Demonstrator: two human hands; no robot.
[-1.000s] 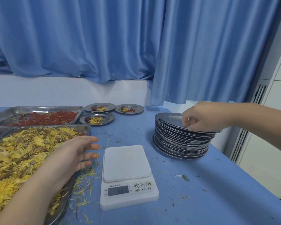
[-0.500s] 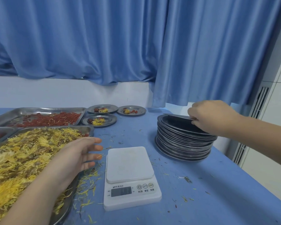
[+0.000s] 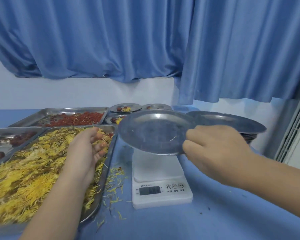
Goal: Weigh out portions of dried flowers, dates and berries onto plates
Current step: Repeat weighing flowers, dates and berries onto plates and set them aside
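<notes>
My right hand (image 3: 216,151) grips the near rim of an empty steel plate (image 3: 152,134) and holds it tilted just above the white kitchen scale (image 3: 160,181). My left hand (image 3: 87,151) hovers over the large tray of yellow dried flowers (image 3: 29,172), fingers curled and apart, a few petals around them. A tray of red berries (image 3: 73,117) lies behind it, and a tray of dark dates (image 3: 9,141) is at the far left. The stack of steel plates (image 3: 232,125) stands right of the scale.
Three small plates with portions sit at the back: one (image 3: 126,108), another (image 3: 157,106), and a third (image 3: 113,119) partly hidden by the held plate. Loose petals (image 3: 115,179) litter the blue tablecloth. Blue curtains hang behind; a white slatted unit (image 3: 294,132) stands right.
My right hand has lifted the top plate off the stack and carried it left over the scale. My left hand has moved further over the flower tray.
</notes>
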